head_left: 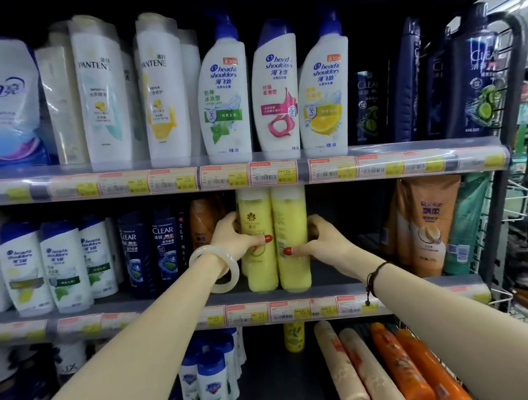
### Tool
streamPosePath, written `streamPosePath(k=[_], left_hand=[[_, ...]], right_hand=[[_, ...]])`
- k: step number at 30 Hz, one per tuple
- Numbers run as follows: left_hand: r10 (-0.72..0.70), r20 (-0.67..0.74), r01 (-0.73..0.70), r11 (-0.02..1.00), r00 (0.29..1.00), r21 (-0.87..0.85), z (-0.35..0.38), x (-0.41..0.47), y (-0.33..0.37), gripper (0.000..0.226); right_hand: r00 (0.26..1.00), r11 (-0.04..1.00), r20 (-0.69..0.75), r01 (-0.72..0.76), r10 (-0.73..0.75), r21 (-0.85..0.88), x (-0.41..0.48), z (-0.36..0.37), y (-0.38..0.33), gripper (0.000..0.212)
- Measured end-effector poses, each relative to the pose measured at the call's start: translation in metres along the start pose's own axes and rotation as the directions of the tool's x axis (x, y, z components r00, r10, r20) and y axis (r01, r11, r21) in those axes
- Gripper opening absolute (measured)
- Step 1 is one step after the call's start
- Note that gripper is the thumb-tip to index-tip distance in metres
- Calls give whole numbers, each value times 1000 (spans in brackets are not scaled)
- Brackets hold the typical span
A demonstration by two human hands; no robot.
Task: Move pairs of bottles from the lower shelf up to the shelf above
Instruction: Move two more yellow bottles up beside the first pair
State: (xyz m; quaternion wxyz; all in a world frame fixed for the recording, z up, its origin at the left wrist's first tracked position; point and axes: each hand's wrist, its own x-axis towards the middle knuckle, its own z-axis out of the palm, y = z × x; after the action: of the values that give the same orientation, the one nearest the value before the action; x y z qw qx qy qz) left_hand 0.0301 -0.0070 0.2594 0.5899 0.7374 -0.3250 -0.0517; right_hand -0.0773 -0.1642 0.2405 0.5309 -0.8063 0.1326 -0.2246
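Yellow bottles point(274, 240), pair, upright on middle shelf point(337, 284). Full, likely heavy; smooth plastic, probably slippery. Left hand point(237, 237) and right hand point(320, 239) grip pressed against outer sides, mid-body.

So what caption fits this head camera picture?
Left hand and right hand grip two upright yellow bottles on a shop's middle shelf.

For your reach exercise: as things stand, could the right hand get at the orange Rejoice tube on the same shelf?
Probably yes, once freed. The right hand grips the yellow bottles with the left hand; bare shelf lies between it and the Rejoice tube, nothing in front.
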Motion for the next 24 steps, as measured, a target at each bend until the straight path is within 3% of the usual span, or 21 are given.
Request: streamPosePath(k=[12,24], left_hand=[[-34,102,19,989,994,145,-3,-4,-4,89],[-8,74,-3,989,997,151,-1,3,-17,84]], right_hand=[[997,997,32,-67,67,-26,-7,0,3,68],[1000,999,-25,-14,13,-44,0,6,8,63]])
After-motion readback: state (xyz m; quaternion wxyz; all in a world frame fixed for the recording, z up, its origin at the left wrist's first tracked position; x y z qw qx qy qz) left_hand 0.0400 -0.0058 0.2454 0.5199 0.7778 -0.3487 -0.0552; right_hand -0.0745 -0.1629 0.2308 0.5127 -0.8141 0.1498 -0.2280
